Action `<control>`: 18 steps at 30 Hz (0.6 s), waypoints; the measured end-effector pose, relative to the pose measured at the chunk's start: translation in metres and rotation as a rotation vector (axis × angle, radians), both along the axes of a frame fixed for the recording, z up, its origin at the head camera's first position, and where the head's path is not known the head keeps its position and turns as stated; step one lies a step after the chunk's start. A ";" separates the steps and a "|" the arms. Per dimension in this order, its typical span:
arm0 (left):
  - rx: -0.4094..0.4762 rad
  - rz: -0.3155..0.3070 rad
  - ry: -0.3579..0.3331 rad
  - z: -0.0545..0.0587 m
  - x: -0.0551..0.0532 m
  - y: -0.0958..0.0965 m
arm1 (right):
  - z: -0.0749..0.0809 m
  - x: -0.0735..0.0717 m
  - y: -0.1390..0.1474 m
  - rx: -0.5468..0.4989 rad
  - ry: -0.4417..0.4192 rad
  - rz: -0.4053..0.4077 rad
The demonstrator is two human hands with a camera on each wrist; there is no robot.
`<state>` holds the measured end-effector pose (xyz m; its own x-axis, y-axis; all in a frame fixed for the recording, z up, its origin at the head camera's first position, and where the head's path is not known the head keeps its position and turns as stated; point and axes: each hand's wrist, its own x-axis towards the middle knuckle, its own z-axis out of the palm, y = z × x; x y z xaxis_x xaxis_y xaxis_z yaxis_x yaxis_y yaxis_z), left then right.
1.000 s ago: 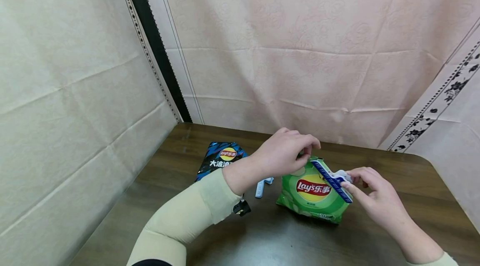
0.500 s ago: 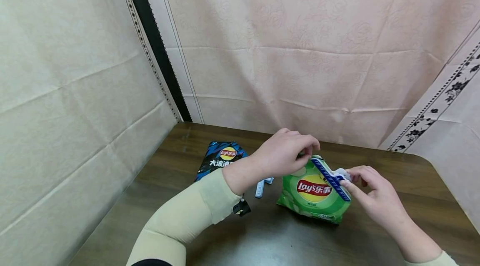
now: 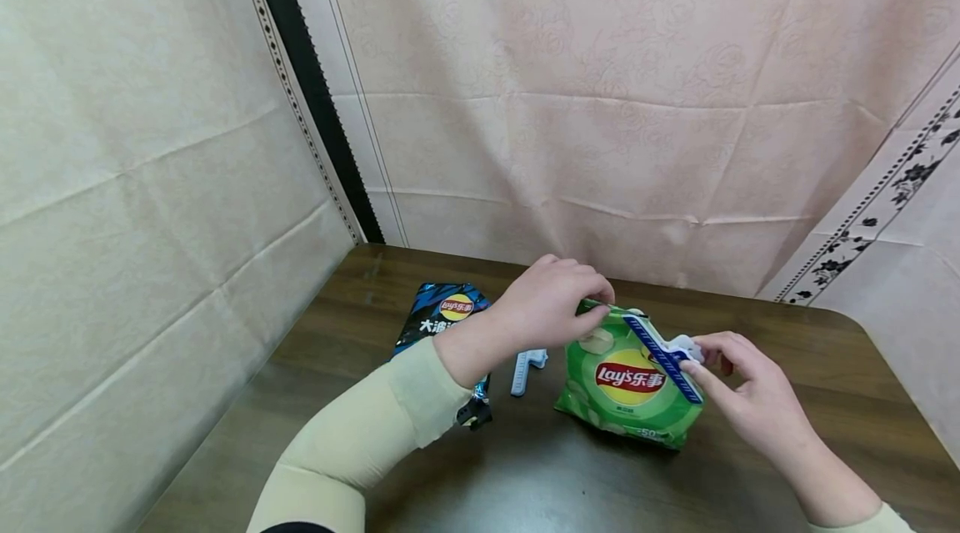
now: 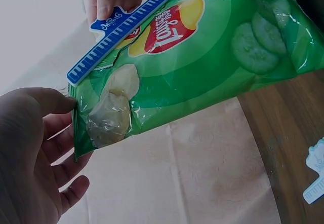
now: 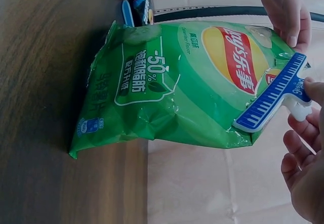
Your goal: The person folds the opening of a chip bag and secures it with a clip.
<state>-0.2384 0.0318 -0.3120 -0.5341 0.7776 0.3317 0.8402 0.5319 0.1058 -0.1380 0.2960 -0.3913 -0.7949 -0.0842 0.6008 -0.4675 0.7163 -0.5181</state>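
A green Lay's chip bag (image 3: pixel 592 395) stands on the table, its top leaning toward the right. Across its folded upper right corner lies a blue and white bag clip (image 3: pixel 663 359). My right hand (image 3: pixel 750 387) pinches the clip's handle between thumb and fingers, as the right wrist view also shows. At the bag's top left edge, my left hand (image 3: pixel 557 304) has its thumb (image 4: pixel 63 104) on the front and its fingers behind, pinching the rim. Part of the folded flap is hidden under the clip.
A black and blue Lay's bag (image 3: pixel 427 320) lies to the left, partly behind the left forearm. Between the two bags rests a light blue clip (image 3: pixel 521 374). Curtain cloth (image 3: pixel 600 141) hangs behind the brown wooden table (image 3: pixel 585 491).
My left hand has shifted left along the bag's top, uncovering more of its upper left corner. The right hand keeps its hold on the clip, nearly still.
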 end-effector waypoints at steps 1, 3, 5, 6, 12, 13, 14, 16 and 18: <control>0.000 0.003 -0.003 0.000 0.000 0.000 | 0.000 0.000 0.000 -0.002 -0.006 0.000; 0.000 0.003 -0.003 -0.001 -0.001 0.000 | 0.000 0.000 0.000 -0.007 -0.019 -0.005; 0.000 0.002 -0.004 -0.001 -0.001 0.000 | 0.000 0.001 0.000 -0.012 -0.031 -0.014; -0.002 0.000 -0.004 -0.001 -0.001 0.000 | 0.000 0.001 0.000 -0.012 -0.036 -0.017; -0.014 -0.003 0.006 0.000 -0.001 0.001 | 0.001 0.001 0.000 -0.021 -0.056 -0.021; -0.014 -0.004 0.007 0.000 -0.001 0.001 | 0.001 0.001 0.000 -0.023 -0.059 -0.022; -0.014 -0.005 0.007 0.000 -0.001 0.001 | 0.001 0.002 0.000 -0.023 -0.063 -0.022; -0.012 -0.006 0.004 0.001 -0.001 0.002 | 0.000 0.002 0.001 -0.020 -0.074 -0.023; -0.011 -0.006 0.001 0.001 -0.001 0.002 | 0.000 0.003 0.002 -0.021 -0.085 -0.029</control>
